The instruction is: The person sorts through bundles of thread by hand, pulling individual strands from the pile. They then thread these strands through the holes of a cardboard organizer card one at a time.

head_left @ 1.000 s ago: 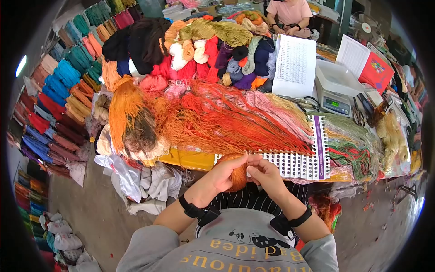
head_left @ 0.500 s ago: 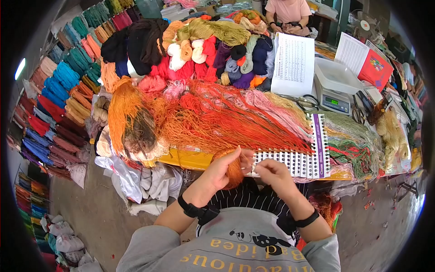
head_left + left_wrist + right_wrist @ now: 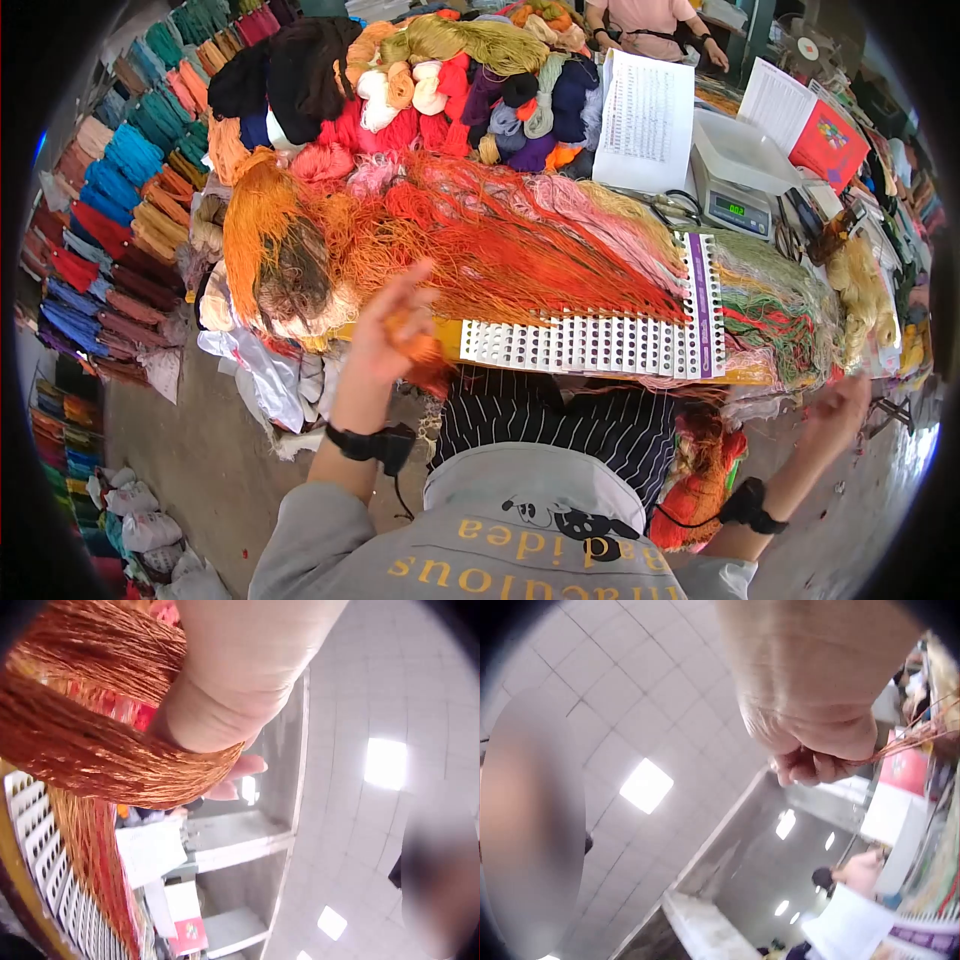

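A skein of rust-orange thread (image 3: 112,761) loops around my left hand (image 3: 392,325), which is raised over the table's front edge at left of centre. Its fingers stick out beyond the loop, fairly straight, in the left wrist view. Far out to the right, my right hand (image 3: 838,415) is blurred in the head view. In the right wrist view its curled fingers pinch a few thin orange strands (image 3: 907,742) that trail off to the right. White strips with punched holes (image 3: 570,345) lie below the long red and orange threads (image 3: 540,260) on the table.
Piled yarn skeins (image 3: 425,95) cover the back of the table. A digital scale (image 3: 738,205) with a clear tray, scissors (image 3: 678,208) and printed sheets (image 3: 645,120) are at the right rear. Another person (image 3: 650,30) is across the table. Hanging yarn racks (image 3: 120,190) line the left.
The hands, close together at the orange skein before, have parted widely. My left hand went left with the skein; the right swung far right. The head view shifted slightly.
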A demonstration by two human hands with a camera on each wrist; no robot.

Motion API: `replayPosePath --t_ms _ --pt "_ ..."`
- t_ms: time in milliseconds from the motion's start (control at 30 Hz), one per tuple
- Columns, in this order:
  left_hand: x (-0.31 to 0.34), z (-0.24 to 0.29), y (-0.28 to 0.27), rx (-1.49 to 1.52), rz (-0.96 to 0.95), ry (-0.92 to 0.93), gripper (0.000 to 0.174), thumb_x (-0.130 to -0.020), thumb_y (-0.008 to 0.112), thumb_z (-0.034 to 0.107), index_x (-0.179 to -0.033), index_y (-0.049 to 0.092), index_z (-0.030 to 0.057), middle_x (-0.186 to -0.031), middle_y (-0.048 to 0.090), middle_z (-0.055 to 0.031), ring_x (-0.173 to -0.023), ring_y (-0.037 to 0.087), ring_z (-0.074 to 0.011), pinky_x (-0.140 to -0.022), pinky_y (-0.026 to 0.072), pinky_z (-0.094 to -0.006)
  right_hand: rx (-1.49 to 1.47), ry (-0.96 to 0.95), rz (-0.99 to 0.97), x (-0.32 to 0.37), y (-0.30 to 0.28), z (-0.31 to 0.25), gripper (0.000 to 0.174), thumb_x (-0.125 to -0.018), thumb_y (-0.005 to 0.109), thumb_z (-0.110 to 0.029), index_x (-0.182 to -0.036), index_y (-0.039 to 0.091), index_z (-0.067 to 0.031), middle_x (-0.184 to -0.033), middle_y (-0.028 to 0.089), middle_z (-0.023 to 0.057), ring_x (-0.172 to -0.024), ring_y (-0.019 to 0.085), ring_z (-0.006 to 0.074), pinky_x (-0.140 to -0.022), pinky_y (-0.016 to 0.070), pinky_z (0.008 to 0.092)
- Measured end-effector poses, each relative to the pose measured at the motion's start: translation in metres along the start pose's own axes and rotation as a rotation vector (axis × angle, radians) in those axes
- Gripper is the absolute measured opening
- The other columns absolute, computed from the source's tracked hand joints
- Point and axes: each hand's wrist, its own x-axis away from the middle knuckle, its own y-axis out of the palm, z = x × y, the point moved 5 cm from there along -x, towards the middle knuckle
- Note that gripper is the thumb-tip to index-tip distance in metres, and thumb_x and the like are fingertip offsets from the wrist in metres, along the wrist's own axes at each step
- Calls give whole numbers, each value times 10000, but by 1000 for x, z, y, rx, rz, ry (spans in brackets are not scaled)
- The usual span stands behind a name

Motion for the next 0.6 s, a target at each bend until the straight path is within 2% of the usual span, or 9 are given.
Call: replayPosePath --t_ms 33,67,133,167,200,333,400,467,600 --pt "-6 -17 15 -136 -46 -54 372 -927 501 271 -1214 539 36 -1027 609 -81 -577 434 -43 -665 452 -228 -299 253 -56 7 31 9 223 -841 567 -91 -1053 545 -27 -752 452 -35 -647 409 57 -566 342 175" --pt "-12 -37 27 -197 -42 -145 356 -920 507 246 -1213 543 47 -1104 592 -77 -625 446 -50 -694 447 -235 52 146 -253 33 85 -33 211 -833 549 -67 -1037 554 -15 -772 506 -15 -688 471 74 -612 389 189" --pt "-14 -66 59 -388 -142 -179 342 -903 535 241 -1208 558 87 -1165 575 -46 -755 468 -63 -755 430 -243 -171 278 -599 75 154 -15 181 -841 531 -52 -1019 530 -19 -767 581 44 -674 533 105 -631 433 239" --pt "-27 -93 38 -360 -100 -332 361 -901 546 278 -1222 554 114 -1158 573 -46 -740 480 -61 -780 424 -244 -134 220 -770 94 183 -14 174 -833 524 -18 -1006 518 -20 -720 593 57 -653 559 115 -629 442 236" --pt "-34 -114 28 -322 -81 -421 392 -893 553 272 -1231 529 75 -1224 532 -37 -641 456 -62 -706 455 -237 -199 367 -851 116 208 -10 162 -836 541 -16 -995 513 -14 -688 595 56 -618 576 122 -602 452 236" --pt "-39 -149 21 -304 92 -604 328 -879 590 279 -1131 577 71 -1023 597 -32 -560 445 -81 -626 456 -249 -203 455 -1138 169 269 20 115 -853 588 -75 -921 555 11 -661 592 50 -541 551 93 -500 440 224" --pt "-46 -157 14 -330 119 -619 305 -877 595 282 -1097 591 72 -930 614 -38 -551 448 -87 -592 446 -249 -209 513 -1162 181 281 35 99 -853 589 -79 -880 574 14 -649 588 46 -531 542 87 -488 434 221" --pt "-56 -164 11 -425 -31 -615 265 -874 595 268 -1048 602 68 -776 592 -20 -552 456 -83 -566 429 -255 -216 569 -1197 190 289 46 102 -853 589 -84 -838 593 17 -636 585 42 -522 533 81 -475 429 218" --pt "-66 -164 18 -854 -14 -338 194 -856 594 220 -941 602 45 -667 527 5 -531 450 -70 -491 381 -220 -177 582 -1143 190 290 53 142 -859 579 -107 -804 620 18 -603 575 31 -489 513 77 -457 416 217"
